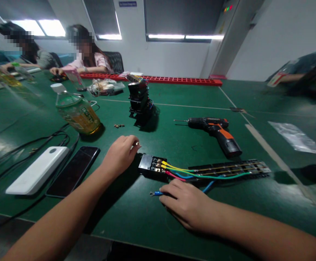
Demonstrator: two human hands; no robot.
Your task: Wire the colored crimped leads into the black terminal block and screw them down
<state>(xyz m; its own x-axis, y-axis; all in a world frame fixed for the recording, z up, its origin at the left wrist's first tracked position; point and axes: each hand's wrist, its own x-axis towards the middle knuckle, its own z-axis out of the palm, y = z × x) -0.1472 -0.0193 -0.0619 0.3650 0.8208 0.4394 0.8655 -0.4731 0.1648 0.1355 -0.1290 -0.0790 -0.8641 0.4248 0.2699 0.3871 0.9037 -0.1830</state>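
Note:
Between the thumb and fingertips of my left hand is a small shiny screw, partly hidden. My right hand pinches a blue wire just behind its ring terminal, which points left. Right of my left hand lies a black terminal block with a silvery end. Yellow, green and red wires run from its screws to a long black strip with brass bars. Part of the blue wire is hidden under my right hand.
A cordless screwdriver lies beyond the strip. Small screws lie near a stack of black blocks. To the left are a drink bottle, a phone, a white power bank and black cables. Co-workers sit around the green table.

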